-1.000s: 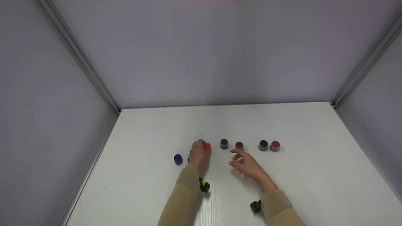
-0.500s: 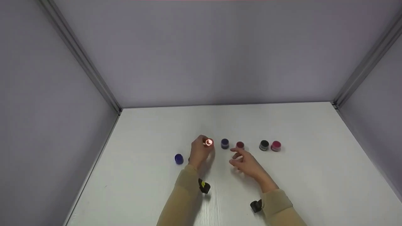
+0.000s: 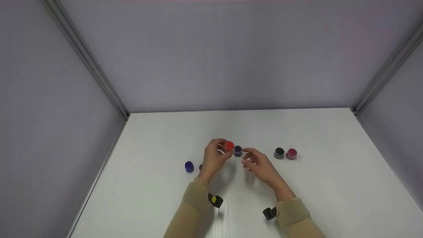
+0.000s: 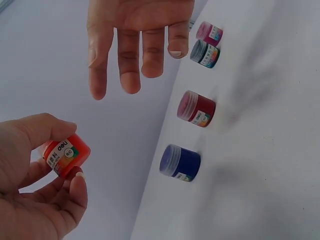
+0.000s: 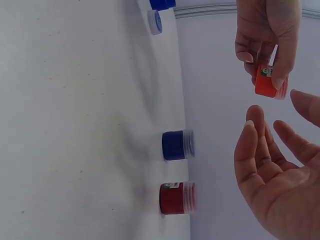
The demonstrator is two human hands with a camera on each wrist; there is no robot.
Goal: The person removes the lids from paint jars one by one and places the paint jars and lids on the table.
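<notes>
Head view: the left hand [image 3: 214, 158] is up off the table [image 3: 330, 185], pinching the orange jar [image 3: 229, 145] between thumb and fingertips. That jar hangs in the air at about 11 o'clock from the right hand [image 3: 261, 167], just beside the blue jar [image 3: 238, 150] in this view. The right hand sits close by with fingers loosely spread, holding nothing, its fingertips turned toward the orange jar.

Left wrist view: the orange jar [image 4: 65, 154] is clamped between thumb and curled fingers, label showing. Above it at 1 o'clock the right hand [image 4: 135, 35] hangs open, fingers [image 4: 130, 65] straight and apart. On the table stand the blue jar [image 4: 180, 162], then the red jar [image 4: 196, 108], then the black jar [image 4: 204, 53] and the pink jar [image 4: 209, 32], those last two touching.

Right wrist view: the left hand [image 5: 267, 32] grips the orange jar [image 5: 269, 82] from above; the open right palm [image 5: 280, 180] waits just under it, not touching. The blue jar [image 5: 177, 145] and red jar [image 5: 177, 197] stand side by side on the table. Far off at 11 o'clock sits another blue jar [image 5: 162, 4] with a loose lid [image 5: 155, 22] beside it.
</notes>
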